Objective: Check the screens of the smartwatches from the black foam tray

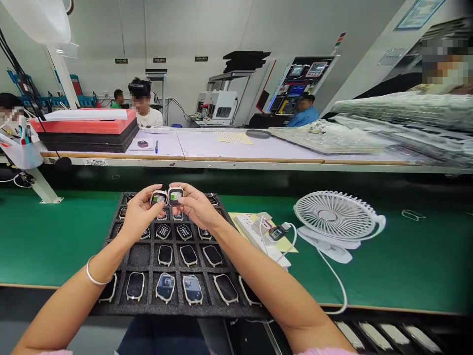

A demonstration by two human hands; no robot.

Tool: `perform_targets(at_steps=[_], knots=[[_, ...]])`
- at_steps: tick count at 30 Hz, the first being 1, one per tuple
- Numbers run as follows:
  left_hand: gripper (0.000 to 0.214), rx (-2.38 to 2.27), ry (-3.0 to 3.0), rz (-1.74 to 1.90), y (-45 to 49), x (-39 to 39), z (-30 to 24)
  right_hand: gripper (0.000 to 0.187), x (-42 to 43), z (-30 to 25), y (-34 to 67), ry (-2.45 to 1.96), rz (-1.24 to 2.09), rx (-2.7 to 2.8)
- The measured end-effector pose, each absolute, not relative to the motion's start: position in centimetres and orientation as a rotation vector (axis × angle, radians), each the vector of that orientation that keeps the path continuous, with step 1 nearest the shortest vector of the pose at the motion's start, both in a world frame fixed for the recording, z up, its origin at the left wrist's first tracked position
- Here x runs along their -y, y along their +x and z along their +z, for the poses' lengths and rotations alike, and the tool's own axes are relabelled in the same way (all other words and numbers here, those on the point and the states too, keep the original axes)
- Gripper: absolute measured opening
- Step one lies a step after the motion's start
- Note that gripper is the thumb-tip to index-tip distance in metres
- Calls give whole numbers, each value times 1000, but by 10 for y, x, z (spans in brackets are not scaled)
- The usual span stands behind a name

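Observation:
My left hand (145,209) grips a smartwatch case (158,198) between thumb and fingers, its screen lit with a green patch. Close beside it, a second smartwatch case (175,195) with a similar lit screen is pinched in my right hand (195,204). Both are strapless and held above the far part of a black foam tray (140,256). Rows of similar watch cases lie in the tray's compartments, such as the one at the front (192,289). Some compartments hold nothing, and my forearms hide part of the tray.
Right of the tray are a white power strip (246,228), a cabled watch (276,232) and a white fan (334,217) on the green bench (388,266). A raised shelf (199,143) behind carries foam trays (88,138) and plastic-wrapped stacks (402,116). Several people sit beyond.

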State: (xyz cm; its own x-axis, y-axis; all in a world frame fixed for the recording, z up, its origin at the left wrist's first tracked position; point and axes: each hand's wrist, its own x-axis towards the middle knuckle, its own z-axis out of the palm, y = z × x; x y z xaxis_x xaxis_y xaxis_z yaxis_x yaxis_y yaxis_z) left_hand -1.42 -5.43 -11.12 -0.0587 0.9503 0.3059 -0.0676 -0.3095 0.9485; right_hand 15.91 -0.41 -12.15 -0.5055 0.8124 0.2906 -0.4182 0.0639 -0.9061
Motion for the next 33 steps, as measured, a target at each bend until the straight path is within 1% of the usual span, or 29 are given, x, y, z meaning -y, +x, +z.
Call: perform_targets(at_steps=[4, 10, 20, 33], knots=[[51, -1042, 1330, 1494, -14, 51, -120, 38, 2, -130, 160, -458, 1645, 1380], [55, -1033, 1290, 1444, -15, 51, -130, 47, 0, -141, 161, -472, 1693, 1339], [43, -1057, 1288, 1424, -17, 47, -136, 34, -2, -150, 156, -533, 1681, 1317], [56, -1027, 1171, 1384, -20, 40, -146, 48, -7, -160, 156, -531, 1737, 1239]])
